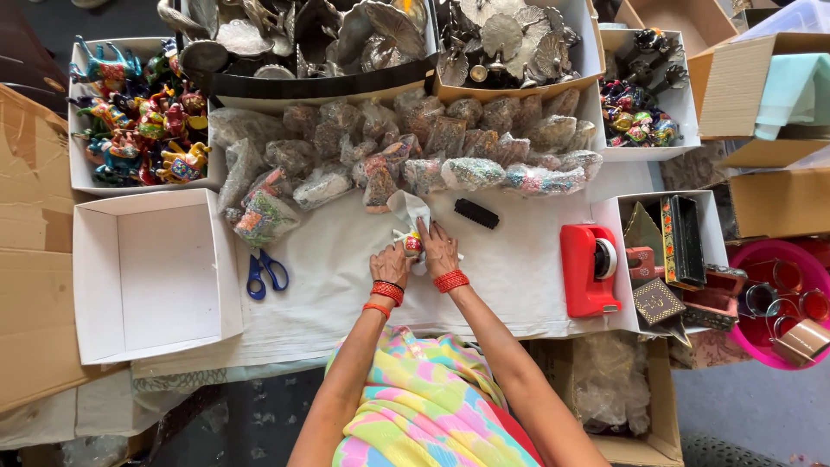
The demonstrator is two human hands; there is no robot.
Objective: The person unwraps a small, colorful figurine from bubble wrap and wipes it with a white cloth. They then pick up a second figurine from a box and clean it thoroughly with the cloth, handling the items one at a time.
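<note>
My left hand (391, 262) and my right hand (439, 249) meet at the middle of the white-covered table (510, 277). Between them they grip a small colourful figurine (412, 245) that sits partly inside a clear plastic bag (406, 208). The bag's open end rises just beyond my fingertips. Red bangles circle both wrists. Blue-handled scissors (265, 274) lie to the left of my left hand. A small black comb-like piece (476, 214) lies just right of my right hand.
A row of bagged figurines (415, 147) lies beyond my hands. An empty white box (151, 272) is at left, a box of painted figurines (138, 112) above it. A red tape dispenser (590, 268) stands right. Metal ornaments (346, 35) fill trays at the back.
</note>
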